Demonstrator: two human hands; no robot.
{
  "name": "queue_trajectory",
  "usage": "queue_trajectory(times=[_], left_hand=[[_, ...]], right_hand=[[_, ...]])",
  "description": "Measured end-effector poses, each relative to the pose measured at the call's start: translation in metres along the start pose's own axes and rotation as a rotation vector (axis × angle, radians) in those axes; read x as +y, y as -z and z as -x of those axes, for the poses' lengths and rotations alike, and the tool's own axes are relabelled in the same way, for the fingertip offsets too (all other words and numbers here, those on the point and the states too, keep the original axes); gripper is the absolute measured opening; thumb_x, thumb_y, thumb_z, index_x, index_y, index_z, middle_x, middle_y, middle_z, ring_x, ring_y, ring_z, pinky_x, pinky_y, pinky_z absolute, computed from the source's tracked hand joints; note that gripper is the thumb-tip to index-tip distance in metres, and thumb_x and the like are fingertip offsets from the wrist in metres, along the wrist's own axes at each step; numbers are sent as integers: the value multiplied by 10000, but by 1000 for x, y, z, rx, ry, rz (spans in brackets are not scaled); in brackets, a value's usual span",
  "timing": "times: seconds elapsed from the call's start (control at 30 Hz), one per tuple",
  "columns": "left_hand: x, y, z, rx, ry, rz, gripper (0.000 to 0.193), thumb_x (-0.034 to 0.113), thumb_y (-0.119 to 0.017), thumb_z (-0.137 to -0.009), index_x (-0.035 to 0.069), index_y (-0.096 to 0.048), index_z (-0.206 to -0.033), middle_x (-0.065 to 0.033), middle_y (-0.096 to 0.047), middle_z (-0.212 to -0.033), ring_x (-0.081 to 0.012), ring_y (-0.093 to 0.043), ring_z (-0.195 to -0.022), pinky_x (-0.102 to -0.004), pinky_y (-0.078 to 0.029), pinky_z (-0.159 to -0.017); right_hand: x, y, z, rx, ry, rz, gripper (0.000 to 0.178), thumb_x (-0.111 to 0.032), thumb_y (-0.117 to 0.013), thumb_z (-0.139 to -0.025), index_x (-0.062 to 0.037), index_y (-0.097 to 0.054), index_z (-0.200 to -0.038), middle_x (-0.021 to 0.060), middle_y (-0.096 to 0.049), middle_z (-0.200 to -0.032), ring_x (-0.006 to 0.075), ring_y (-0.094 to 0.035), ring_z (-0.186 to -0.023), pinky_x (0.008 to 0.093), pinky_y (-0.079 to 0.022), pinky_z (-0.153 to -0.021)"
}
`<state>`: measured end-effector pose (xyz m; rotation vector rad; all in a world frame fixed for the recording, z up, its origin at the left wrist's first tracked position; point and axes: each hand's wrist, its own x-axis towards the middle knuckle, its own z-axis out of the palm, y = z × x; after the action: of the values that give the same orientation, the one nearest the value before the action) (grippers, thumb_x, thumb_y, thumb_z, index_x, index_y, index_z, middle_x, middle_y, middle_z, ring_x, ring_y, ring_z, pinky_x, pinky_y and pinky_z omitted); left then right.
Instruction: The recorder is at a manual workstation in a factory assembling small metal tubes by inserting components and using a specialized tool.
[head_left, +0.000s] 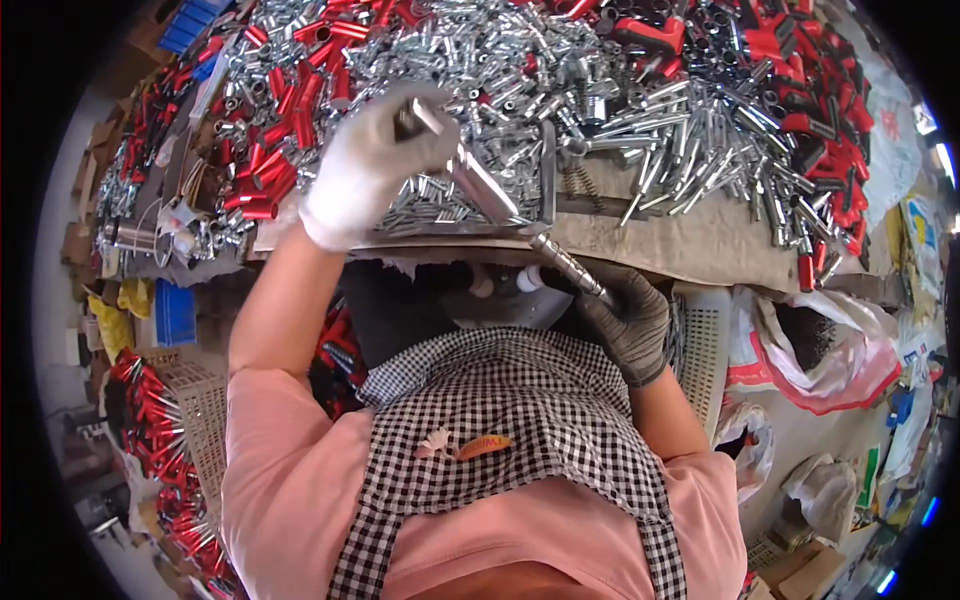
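My left hand [375, 165], in a white glove and slightly blurred, grips a shiny silver metal tube [485, 190] above the bench's near edge. The tube slants down to the right. Lower and to the right, my right hand [632, 325] in a dark grey glove is closed around a ridged metal shaft [568, 262]. The shaft's upper end points up and left, close to the lower end of the tube; whether the two touch I cannot tell. Behind both hands lies a heap of small silver metal parts [500, 75].
Red tubes [303, 110] lie left of the heap, and long silver rods [690, 150] to its right. Red and black tool bodies [830, 130] are piled at far right. Below stand a plastic crate [705, 345], a white-and-red sack [835, 350] and a basket [190, 400] beside red-handled parts.
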<state>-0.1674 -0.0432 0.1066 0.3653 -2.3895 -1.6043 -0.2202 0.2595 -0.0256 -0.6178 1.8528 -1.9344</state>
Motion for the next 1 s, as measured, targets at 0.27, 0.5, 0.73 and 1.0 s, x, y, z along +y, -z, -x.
queue_trajectory(times=[0.27,0.5,0.73,1.0], left_hand=[[-54,-20,98,83,295,660,234,112,-627,-938,-27,-530,-1099,-115,-650,-963,-198,-673,-865,-320,-576,-774],[-36,5,103,-536,142,120,248,-17,-635,-757,-55,-695,-995,-120,-689,-848,-172,-685,-717,-285,-530,-657],[-45,-38,103,-411,145,134,345,229,-479,-1004,-44,-681,-939,-111,-677,-787,-177,-632,-701,-309,-488,-628],[-35,-58,2,-102,-286,-535,203,212,-624,-864,44,-663,-971,-146,-687,-834,-315,-687,-777,-399,-541,-703]], right_hand=[[-22,-26,-8,-132,438,486,324,-51,-833,-695,-50,-693,-987,97,-717,-878,194,-698,-781,297,-553,-704],[-35,-48,-1,-408,486,340,436,-123,-874,-666,-50,-675,-1047,104,-705,-857,217,-709,-746,304,-558,-645],[-1,-62,3,-517,159,147,887,-351,-893,-681,-16,-481,-1392,79,-707,-1034,121,-640,-965,294,-538,-845],[-7,-25,-2,-430,-52,277,436,-197,-790,-839,14,-652,-1195,70,-719,-1002,117,-649,-934,281,-530,-832]])
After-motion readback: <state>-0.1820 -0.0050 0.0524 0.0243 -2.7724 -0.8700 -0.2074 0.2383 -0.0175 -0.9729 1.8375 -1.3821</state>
